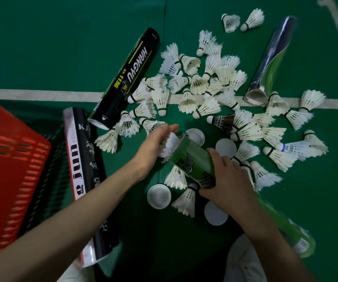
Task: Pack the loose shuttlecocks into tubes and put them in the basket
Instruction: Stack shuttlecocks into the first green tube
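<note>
My right hand (226, 178) grips a green tube (192, 159) around its middle, with the open end tilted up to the left. My left hand (154, 145) presses a white shuttlecock (171, 145) into that opening; its feathers stick out of the rim. Several loose white shuttlecocks (202, 84) lie scattered on the green floor beyond my hands. The red basket (11, 159) stands at the left edge.
A black HANGYU tube (129, 78), a black-and-white tube (84, 169) and a blue-green tube (270, 62) lie on the floor. Several white caps (159, 196) lie around my hands. One dark-feathered shuttlecock (223, 121) lies in the pile. A white court line (41, 95) crosses the floor.
</note>
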